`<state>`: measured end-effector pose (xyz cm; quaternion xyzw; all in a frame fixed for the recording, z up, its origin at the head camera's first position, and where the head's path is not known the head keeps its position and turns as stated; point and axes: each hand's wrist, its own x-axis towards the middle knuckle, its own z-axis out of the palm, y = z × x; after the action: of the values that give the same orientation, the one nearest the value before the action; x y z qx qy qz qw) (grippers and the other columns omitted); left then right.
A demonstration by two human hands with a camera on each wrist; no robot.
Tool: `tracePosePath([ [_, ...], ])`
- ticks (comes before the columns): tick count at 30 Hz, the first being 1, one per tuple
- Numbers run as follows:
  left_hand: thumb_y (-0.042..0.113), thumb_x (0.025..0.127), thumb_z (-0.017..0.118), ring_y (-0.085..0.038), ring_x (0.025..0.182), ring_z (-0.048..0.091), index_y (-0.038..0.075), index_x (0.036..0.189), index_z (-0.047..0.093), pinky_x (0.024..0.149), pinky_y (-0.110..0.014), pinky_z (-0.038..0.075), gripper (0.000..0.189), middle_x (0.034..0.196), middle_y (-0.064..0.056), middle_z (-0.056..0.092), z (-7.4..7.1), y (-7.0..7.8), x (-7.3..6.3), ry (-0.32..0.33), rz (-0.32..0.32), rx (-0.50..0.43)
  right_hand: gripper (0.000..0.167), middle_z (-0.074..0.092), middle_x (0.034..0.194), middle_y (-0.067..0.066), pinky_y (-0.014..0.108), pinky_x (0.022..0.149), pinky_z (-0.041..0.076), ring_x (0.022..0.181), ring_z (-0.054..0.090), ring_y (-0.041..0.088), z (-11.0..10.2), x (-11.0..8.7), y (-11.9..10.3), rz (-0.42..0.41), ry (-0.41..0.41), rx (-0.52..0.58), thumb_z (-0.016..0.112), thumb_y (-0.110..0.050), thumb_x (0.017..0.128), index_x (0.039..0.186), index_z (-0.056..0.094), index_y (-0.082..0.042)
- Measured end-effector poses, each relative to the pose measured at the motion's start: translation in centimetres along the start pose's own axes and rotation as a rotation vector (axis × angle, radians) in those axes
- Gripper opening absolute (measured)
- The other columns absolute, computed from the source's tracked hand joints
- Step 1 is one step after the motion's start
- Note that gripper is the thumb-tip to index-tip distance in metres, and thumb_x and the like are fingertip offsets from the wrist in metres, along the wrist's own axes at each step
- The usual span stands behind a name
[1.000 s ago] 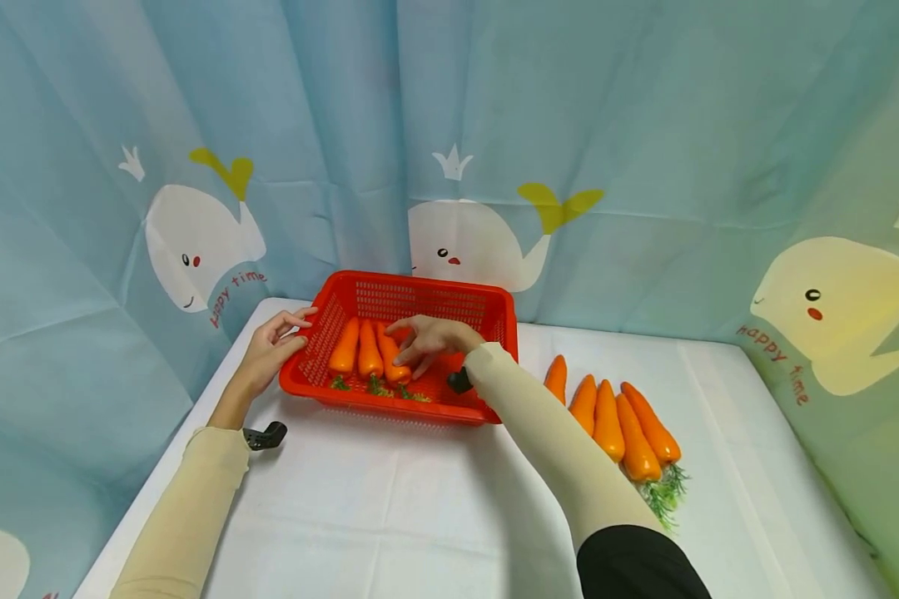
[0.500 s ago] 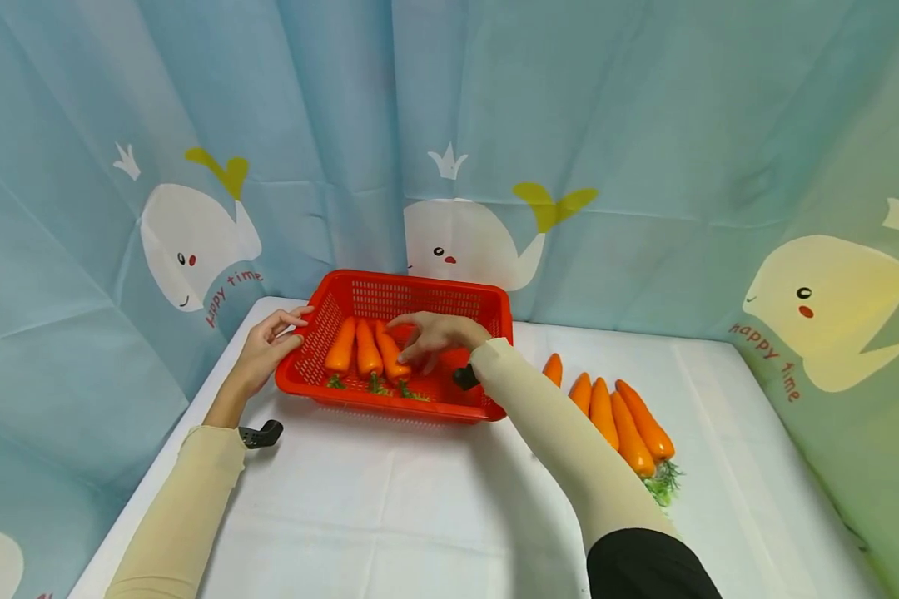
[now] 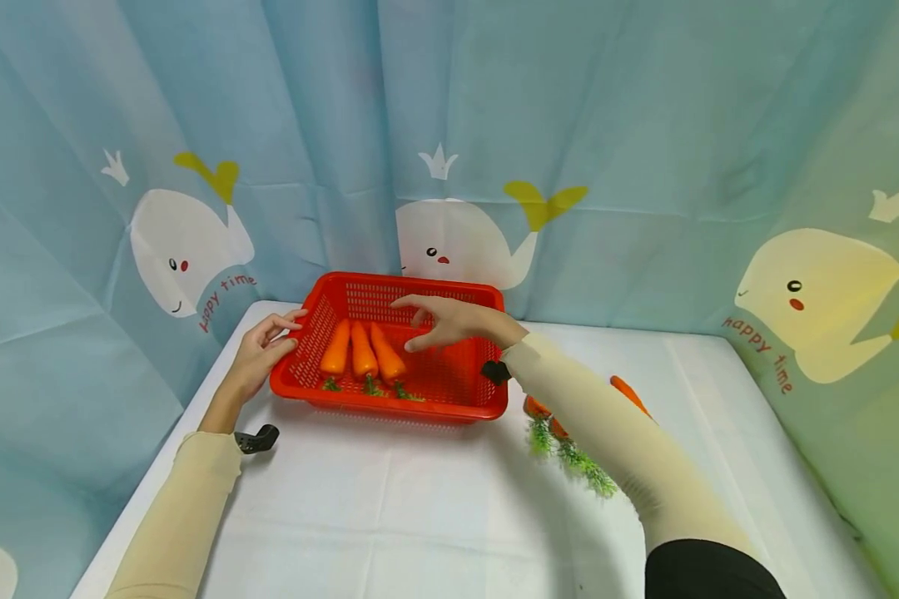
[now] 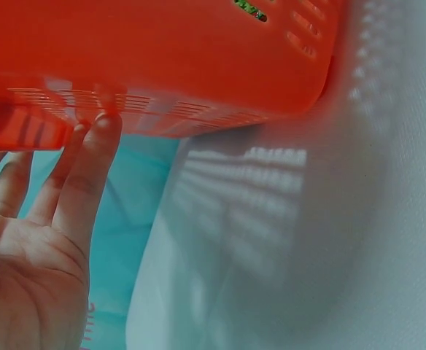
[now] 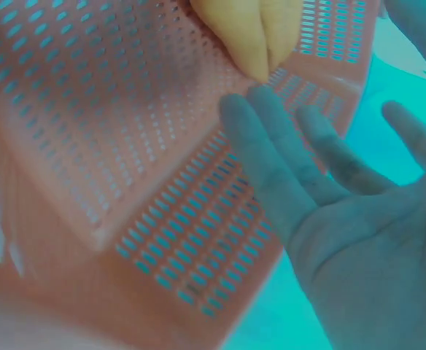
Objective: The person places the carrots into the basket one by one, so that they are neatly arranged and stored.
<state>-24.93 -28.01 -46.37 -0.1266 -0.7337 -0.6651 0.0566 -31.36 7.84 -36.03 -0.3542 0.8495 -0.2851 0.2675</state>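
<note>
Three orange carrots with green tops, among them a rightmost carrot [image 3: 388,356], lie side by side in the left half of a red perforated basket [image 3: 449,406]. My right hand [image 3: 449,323] hovers over the basket to the right of these carrots. Its fingers are spread and hold nothing; the right wrist view shows the palm with long extended fingers [image 5: 268,157] over the basket. My left hand [image 3: 258,353] is at the basket's left end, fingertips at the rim. In the left wrist view its fairly straight fingers [image 4: 82,182] touch the outer wall from outside.
More carrots [image 3: 629,395] lie on the white table [image 3: 419,507] right of the basket, partly hidden behind my right sleeve, with green tops [image 3: 588,470] showing below it. A blue curtain [image 3: 607,100] with whale prints hangs close behind the basket and along the left side.
My right hand has lifted away from the rightmost carrot in the basket and moved up and right, its fingers spreading. The left hand stays at the rim.
</note>
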Motion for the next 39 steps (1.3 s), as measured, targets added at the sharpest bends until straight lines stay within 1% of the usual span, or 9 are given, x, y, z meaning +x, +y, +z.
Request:
tracePosePath([
  [3,-0.002,0.1,0.054,-0.01,0.117,0.064,-0.014,0.119,0.051,0.087,-0.021,0.057,0.022,0.155,-0.021,0.045,-0.1,-0.1,0.0,-0.004,0.006,-0.017,0.076,0.057,0.138,0.015,0.036,0.091,0.055,0.105,0.066,0.027,-0.7,-1.7,-0.2,-0.071,0.089,-0.07,0.076,-0.033,0.094,0.158,0.036,-0.023],
  [6,-0.003,0.1,0.054,-0.012,0.116,0.065,-0.015,0.118,0.051,0.087,-0.022,0.057,0.021,0.155,-0.021,0.046,-0.1,-0.1,0.1,-0.008,0.021,-0.045,0.075,0.057,0.136,0.01,0.035,0.089,0.056,0.097,0.069,0.024,-1.4,-3.5,-0.3,-0.119,0.155,-0.074,0.077,-0.03,0.094,0.158,0.038,-0.023],
  [12,-0.004,0.1,0.054,-0.014,0.118,0.064,-0.015,0.118,0.05,0.088,-0.024,0.057,0.021,0.155,-0.02,0.046,-0.1,-0.2,0.0,-0.016,0.031,-0.072,0.076,0.053,0.142,0.014,0.043,0.089,0.057,0.097,0.069,0.026,-2.6,-6.8,0.1,-0.188,0.235,-0.067,0.078,-0.022,0.093,0.158,0.039,-0.015],
  [16,-0.003,0.1,0.054,-0.014,0.117,0.064,-0.013,0.119,0.051,0.087,-0.025,0.058,0.022,0.155,-0.018,0.046,-0.1,-0.2,-0.1,-0.014,0.025,-0.082,0.075,0.054,0.141,0.014,0.045,0.088,0.057,0.098,0.068,0.027,-3.4,-9.0,0.5,-0.204,0.283,-0.068,0.079,-0.021,0.092,0.156,0.041,-0.013],
  [20,-0.003,0.101,0.054,-0.013,0.118,0.063,-0.012,0.12,0.051,0.087,-0.024,0.057,0.021,0.155,-0.017,0.046,-0.1,-0.1,-0.1,-0.02,0.03,-0.093,0.072,0.059,0.131,0.016,0.042,0.084,0.06,0.096,0.069,0.027,-4.0,-11.3,0.9,-0.194,0.316,-0.082,0.078,-0.021,0.092,0.155,0.043,-0.016],
  [26,-0.002,0.101,0.054,-0.011,0.122,0.06,-0.01,0.119,0.053,0.089,-0.022,0.056,0.021,0.154,-0.014,0.048,-0.2,-0.2,0.0,-0.019,0.036,-0.066,0.072,0.059,0.134,0.014,0.043,0.089,0.059,0.101,0.069,0.026,-4.8,-14.2,1.5,-0.15,0.344,-0.08,0.078,-0.02,0.093,0.156,0.042,-0.02],
  [32,-0.001,0.101,0.053,-0.011,0.121,0.06,-0.009,0.12,0.052,0.089,-0.022,0.056,0.021,0.154,-0.014,0.048,-0.3,-0.5,0.0,-0.01,0.021,-0.043,0.072,0.059,0.135,0.014,0.045,0.089,0.059,0.103,0.068,0.025,-5.1,-15.9,2.3,-0.111,0.361,-0.092,0.076,-0.022,0.094,0.156,0.041,-0.021],
  [36,0.0,0.101,0.053,-0.011,0.125,0.058,-0.009,0.12,0.052,0.091,-0.022,0.055,0.021,0.155,-0.015,0.048,-0.3,-0.7,-0.1,-0.005,0.018,-0.01,0.072,0.059,0.135,0.015,0.045,0.087,0.06,0.105,0.068,0.027,-5.1,-16.8,3.0,-0.095,0.365,-0.093,0.076,-0.022,0.094,0.157,0.04,-0.02],
  [39,0.0,0.101,0.053,-0.015,0.13,0.055,-0.009,0.12,0.052,0.092,-0.021,0.054,0.022,0.154,-0.015,0.048,-0.2,-0.8,-0.1,-0.001,0.016,0.003,0.072,0.059,0.135,0.015,0.046,0.088,0.06,0.106,0.068,0.028,-5.0,-17.6,3.5,-0.077,0.374,-0.087,0.076,-0.021,0.094,0.157,0.04,-0.02],
])
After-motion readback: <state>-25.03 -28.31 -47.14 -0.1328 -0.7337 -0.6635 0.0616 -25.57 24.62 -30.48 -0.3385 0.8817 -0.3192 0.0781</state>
